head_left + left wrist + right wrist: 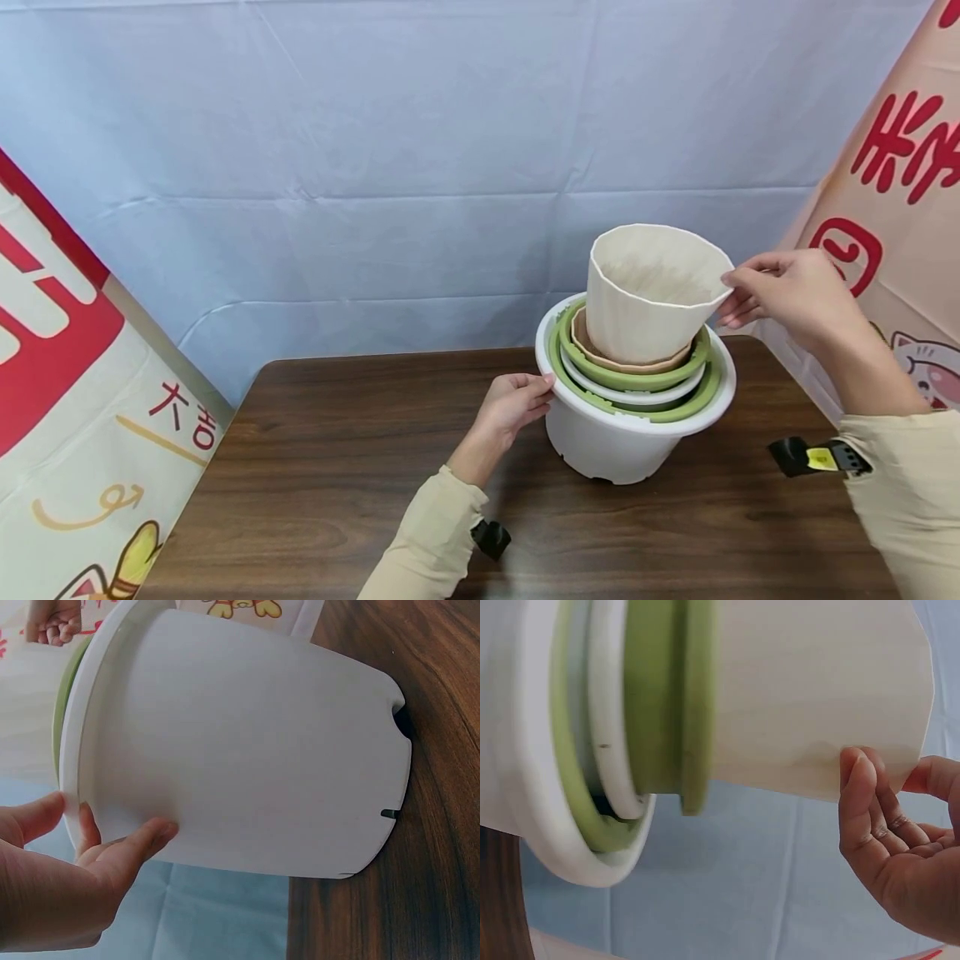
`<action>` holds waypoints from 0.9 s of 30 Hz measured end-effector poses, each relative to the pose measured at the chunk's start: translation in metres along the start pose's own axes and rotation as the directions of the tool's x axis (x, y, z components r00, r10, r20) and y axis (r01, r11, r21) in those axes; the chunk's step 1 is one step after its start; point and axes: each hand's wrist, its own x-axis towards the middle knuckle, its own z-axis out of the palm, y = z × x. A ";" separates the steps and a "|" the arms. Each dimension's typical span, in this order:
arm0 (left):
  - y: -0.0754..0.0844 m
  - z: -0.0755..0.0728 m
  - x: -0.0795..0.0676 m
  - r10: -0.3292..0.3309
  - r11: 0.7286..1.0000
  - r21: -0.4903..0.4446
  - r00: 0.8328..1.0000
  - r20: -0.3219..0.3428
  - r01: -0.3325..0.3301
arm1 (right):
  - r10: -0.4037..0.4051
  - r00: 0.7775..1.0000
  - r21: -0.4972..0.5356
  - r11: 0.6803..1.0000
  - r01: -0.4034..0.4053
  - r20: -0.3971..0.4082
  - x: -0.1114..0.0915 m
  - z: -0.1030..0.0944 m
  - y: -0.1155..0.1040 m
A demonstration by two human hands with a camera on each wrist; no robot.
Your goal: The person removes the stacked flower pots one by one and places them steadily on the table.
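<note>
Fingers of the right hand are clamped on the rim of the cream pot, thumb and fingertips on either side of its thin wall. That pot stands mouth up at the top of the nest, leaning towards the right hand, its foot inside the tan pot; whether the foot rests or hangs there cannot be told. Below come the small green pot, small white pot and big green pot, all inside the big white pot, which stands on the worktop. The left hand pinches the big white pot's rim, thumb on the lip, other fingers under it against the wall.

One-sided hold on the cream pot looks the weak point: its wall could flex or slip, or the lean could grow until the foot jams in the tan pot. Jammed, a lift might drag the tan and small green pots up too. Since the left hand steadies only one side, a sideways pull could twist or skid the whole nest
</note>
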 end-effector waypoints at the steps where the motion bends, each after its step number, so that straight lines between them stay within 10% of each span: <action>1: 0.000 0.000 0.000 0.000 1.000 0.000 1.000 0.000 0.000 | -0.003 1.000 0.011 1.000 0.003 -0.001 0.000 -0.002 -0.001; 18: 0.000 -0.002 0.001 -0.002 1.000 -0.008 1.000 0.000 0.002 | -0.020 0.992 0.138 0.990 0.037 -0.121 -0.004 -0.028 -0.007; 27: 0.002 -0.002 -0.002 0.001 1.000 -0.003 1.000 0.001 -0.001 | 0.043 0.982 0.028 0.999 -0.039 -0.182 -0.003 -0.045 0.000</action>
